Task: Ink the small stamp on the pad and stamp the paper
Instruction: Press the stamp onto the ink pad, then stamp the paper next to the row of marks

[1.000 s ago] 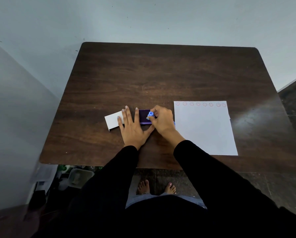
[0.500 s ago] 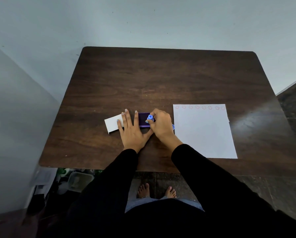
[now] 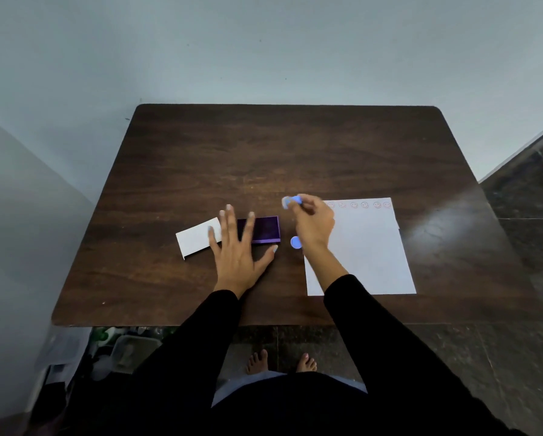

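Note:
My right hand [image 3: 314, 225] pinches the small blue stamp [image 3: 292, 201] and holds it lifted above the table, between the ink pad and the paper's top left corner. The purple ink pad [image 3: 265, 229] lies open on the table, its white lid [image 3: 197, 237] folded out to the left. My left hand [image 3: 237, 250] rests flat with spread fingers over the pad's left part and the lid's edge. The white paper [image 3: 367, 256] lies to the right, with a row of several red smiley prints along its top edge. A round blue cap [image 3: 295, 242] lies beside the pad.
The dark wooden table [image 3: 263, 152] stands against a pale wall, its near edge just in front of my body. Below the table's left front corner sit plastic containers and bags [image 3: 119, 350] on the floor. My bare feet [image 3: 279, 361] show under the table.
My right hand has lifted the stamp off the ink pad and moved it up and to the right, toward the paper. The left hand has stayed on the pad. The camera has tilted slightly.

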### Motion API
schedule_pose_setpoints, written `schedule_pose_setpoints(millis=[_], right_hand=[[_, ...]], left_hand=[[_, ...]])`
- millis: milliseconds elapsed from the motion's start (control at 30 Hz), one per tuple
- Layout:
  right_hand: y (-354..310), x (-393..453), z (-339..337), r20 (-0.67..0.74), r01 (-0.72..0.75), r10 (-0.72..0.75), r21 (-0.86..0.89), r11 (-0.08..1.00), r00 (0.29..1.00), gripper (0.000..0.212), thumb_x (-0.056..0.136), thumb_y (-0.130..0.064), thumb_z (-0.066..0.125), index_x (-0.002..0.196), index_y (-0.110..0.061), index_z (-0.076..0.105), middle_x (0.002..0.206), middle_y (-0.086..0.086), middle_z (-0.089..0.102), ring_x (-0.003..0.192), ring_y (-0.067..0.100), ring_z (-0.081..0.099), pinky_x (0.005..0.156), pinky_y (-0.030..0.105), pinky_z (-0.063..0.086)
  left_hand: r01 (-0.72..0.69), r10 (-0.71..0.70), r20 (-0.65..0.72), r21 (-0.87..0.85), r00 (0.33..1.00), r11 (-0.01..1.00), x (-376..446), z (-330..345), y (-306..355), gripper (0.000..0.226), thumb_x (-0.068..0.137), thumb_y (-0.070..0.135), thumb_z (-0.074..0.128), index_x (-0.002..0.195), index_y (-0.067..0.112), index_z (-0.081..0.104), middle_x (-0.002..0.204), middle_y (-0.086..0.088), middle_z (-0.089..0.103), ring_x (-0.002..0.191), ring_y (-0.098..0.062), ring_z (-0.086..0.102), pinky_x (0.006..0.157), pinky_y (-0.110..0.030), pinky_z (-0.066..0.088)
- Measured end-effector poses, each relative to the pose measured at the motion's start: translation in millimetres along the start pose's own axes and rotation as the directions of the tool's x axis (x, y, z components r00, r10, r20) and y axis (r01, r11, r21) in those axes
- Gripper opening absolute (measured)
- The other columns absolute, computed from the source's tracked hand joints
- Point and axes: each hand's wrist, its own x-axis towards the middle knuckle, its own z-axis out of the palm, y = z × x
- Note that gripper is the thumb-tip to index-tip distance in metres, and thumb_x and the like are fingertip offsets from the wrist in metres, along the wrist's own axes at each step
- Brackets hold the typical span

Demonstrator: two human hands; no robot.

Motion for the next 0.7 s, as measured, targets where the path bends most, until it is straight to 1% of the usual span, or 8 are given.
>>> schedule_pose_setpoints(millis=[67,100,133,200,300,433,533,700], right_hand=[[-0.7,16.4,-16.8,-0.074,-0.139,0.158,0.216,0.967,0.985,0.016,0.076,-0.019,0.077,0.088,-0.013,0.069,0.079,0.002,0.070,0.070,0.007,0.065,0.070,0.019,0.055],[0.7,22.9,-25.3,-0.097,-0.184,0.218,0.276,0.943,0.971,0.020,0.078,-0.017,0.075,0.094,-0.008,0.069,0.080,0.003,0.070,0.071,0.010,0.065,0.071,0.023,0.056],[3.3,28.2,-32.5,-0.118,-0.218,0.263,0.300,0.929,0.958,0.022,0.079,-0.017,0.074,0.096,-0.006,0.069,0.081,0.003,0.069,0.072,0.011,0.065,0.070,0.023,0.056],[10.0,33.2,-42.3,-0.144,-0.265,0.316,0.290,0.920,0.938,0.018,0.079,-0.021,0.074,0.093,-0.009,0.069,0.081,0.001,0.069,0.073,0.012,0.065,0.069,0.021,0.055],[18.3,34.1,-48.9,-0.129,-0.298,0.342,0.270,0.915,0.931,0.011,0.079,-0.023,0.074,0.086,-0.017,0.068,0.083,0.001,0.070,0.075,0.015,0.066,0.071,0.022,0.056],[22.3,36.3,-52.3,-0.128,-0.317,0.359,0.265,0.911,0.925,0.016,0.079,-0.026,0.074,0.091,-0.017,0.068,0.084,0.000,0.071,0.076,0.017,0.069,0.068,0.022,0.057],[21.5,39.6,-51.5,-0.158,-0.318,0.365,0.261,0.912,0.918,0.015,0.079,-0.027,0.073,0.090,-0.018,0.068,0.081,-0.002,0.071,0.075,0.017,0.069,0.067,0.021,0.057],[21.7,43.5,-45.4,-0.199,-0.288,0.341,0.253,0.924,0.919,0.011,0.081,-0.027,0.071,0.088,-0.019,0.068,0.080,-0.002,0.071,0.073,0.016,0.070,0.067,0.021,0.057]], left_hand=[[-0.190,0.190,0.024,0.015,0.982,0.982,-4.9,2.2,11.5,0.076,0.082,0.069,0.038,0.147,0.031,0.027,0.159,-0.018,0.010,0.148,-0.031,0.007,0.115,-0.056,0.007],[-0.274,0.272,0.055,0.036,0.961,0.961,-7.4,3.6,18.1,0.073,0.083,0.069,0.037,0.146,0.033,0.029,0.159,-0.017,0.011,0.148,-0.030,0.008,0.115,-0.056,0.009],[-0.333,0.327,0.091,0.056,0.941,0.941,-9.4,4.7,24.2,0.069,0.084,0.068,0.034,0.145,0.034,0.032,0.159,-0.015,0.011,0.147,-0.030,0.009,0.115,-0.057,0.012],[-0.370,0.358,0.148,0.067,0.922,0.926,-11.6,4.3,31.2,0.063,0.086,0.067,0.030,0.139,0.034,0.043,0.159,-0.013,0.012,0.147,-0.028,0.008,0.114,-0.057,0.011],[-0.338,0.331,0.153,0.021,0.931,0.941,-10.4,0.6,31.1,0.059,0.087,0.065,0.031,0.132,0.033,0.051,0.160,-0.012,0.011,0.148,-0.026,0.003,0.115,-0.054,0.005],[-0.221,0.233,0.118,-0.105,0.965,0.969,6.7,-6.1,35.3,0.070,0.084,0.068,0.041,0.144,0.033,0.033,0.161,-0.010,0.002,0.147,-0.023,-0.007,0.116,-0.051,-0.003],[-0.146,0.183,0.252,-0.159,0.950,0.976,44.0,-11.1,45.7,0.080,0.077,0.073,0.049,0.146,0.036,0.027,0.161,-0.009,-0.009,0.147,-0.024,-0.017,0.116,-0.049,-0.009],[-0.143,0.178,0.472,-0.109,0.863,0.984,100.8,-4.6,57.9,0.108,0.061,0.080,0.061,0.149,0.038,0.015,0.158,-0.013,-0.020,0.144,-0.029,-0.025,0.115,-0.047,-0.014]])
